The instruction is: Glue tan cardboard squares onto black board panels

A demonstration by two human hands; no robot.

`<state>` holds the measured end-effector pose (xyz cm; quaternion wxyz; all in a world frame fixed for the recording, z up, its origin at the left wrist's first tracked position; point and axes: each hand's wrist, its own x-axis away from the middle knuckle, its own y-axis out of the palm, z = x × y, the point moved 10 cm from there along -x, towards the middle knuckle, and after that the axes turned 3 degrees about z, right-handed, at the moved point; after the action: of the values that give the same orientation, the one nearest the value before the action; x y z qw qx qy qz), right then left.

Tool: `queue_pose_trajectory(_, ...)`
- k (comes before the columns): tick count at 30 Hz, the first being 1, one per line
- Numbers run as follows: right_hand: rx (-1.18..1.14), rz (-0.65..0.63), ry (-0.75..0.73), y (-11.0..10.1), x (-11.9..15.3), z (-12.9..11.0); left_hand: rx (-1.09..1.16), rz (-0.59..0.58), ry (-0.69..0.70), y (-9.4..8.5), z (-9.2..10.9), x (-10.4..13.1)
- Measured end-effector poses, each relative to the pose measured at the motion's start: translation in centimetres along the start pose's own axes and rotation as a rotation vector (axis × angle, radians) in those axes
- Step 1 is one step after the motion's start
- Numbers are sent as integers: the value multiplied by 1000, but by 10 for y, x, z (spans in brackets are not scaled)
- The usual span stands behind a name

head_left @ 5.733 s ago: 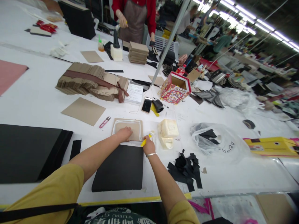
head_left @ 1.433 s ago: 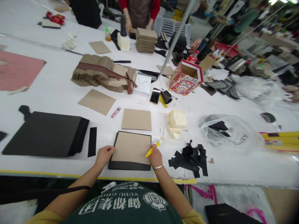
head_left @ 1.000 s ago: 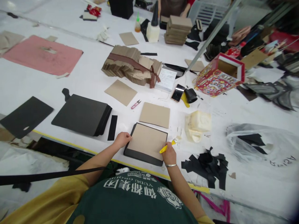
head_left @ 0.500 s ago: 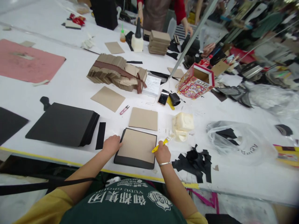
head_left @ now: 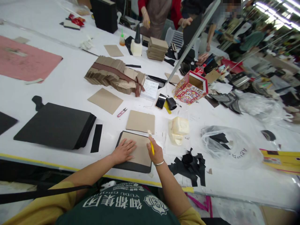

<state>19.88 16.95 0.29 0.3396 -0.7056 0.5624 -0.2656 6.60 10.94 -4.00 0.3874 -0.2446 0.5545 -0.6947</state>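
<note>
A beige board [head_left: 140, 145] lies on a slightly larger black panel [head_left: 136, 167] near the table's front edge. My left hand [head_left: 124, 151] rests flat on the board's left part, fingers spread. At the right edge of the board, my right hand [head_left: 155, 151] is closed around a yellow brush [head_left: 152, 147], its bristles pointing up and away from me. A second beige board [head_left: 140, 121] lies just behind the panel. To the right stands a cream glue container [head_left: 179, 126]. A black strip [head_left: 96, 138] lies left of the panel, beside a stack of black panels [head_left: 56, 125].
Black scraps [head_left: 191, 165] and a plastic bag [head_left: 227, 147] lie at the right. Farther back are pink snips [head_left: 122, 112], a phone [head_left: 160, 101], a bundle of boards [head_left: 114, 75] and a red box [head_left: 191, 87]. A slanted metal pole [head_left: 193, 40] rises behind; a person [head_left: 159, 15] stands across the table.
My left hand has moved from the panel's left edge onto the board and spread flat. The brush in my right hand has swung from pointing right toward the glue container to pointing away over the board.
</note>
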Motion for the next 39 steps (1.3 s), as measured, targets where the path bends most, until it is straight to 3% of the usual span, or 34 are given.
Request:
queue_pose_trajectory(3,-248,20,128,-7,-16,-12,17,26,30,-1,9,6)
queue_pose_trajectory(9,-451,-33,254,58,-44,-41,26,73,33,0,13,8)
queue_pose_trajectory(13,-399,-33,261,74,-49,-36,42,67,25,-1,12,8)
queue_pose_trajectory(16,-312,-11,263,53,-40,-11,65,70,20,-3,13,9)
queue_pose_trajectory(21,-256,70,419,-5,-7,52,82,82,13,-4,12,10)
queue_pose_trajectory(25,-192,123,423,-30,3,68,81,88,35,-6,16,9)
queue_pose_trajectory(29,-21,203,329,-50,18,52,86,127,52,-5,22,14)
queue_pose_trajectory(33,130,220,167,-57,59,36,50,164,54,2,23,17)
queue_pose_trajectory(36,284,140,175,-51,104,60,8,169,63,5,26,19)
queue_pose_trajectory(39,486,99,265,-56,142,110,-12,175,67,3,29,19)
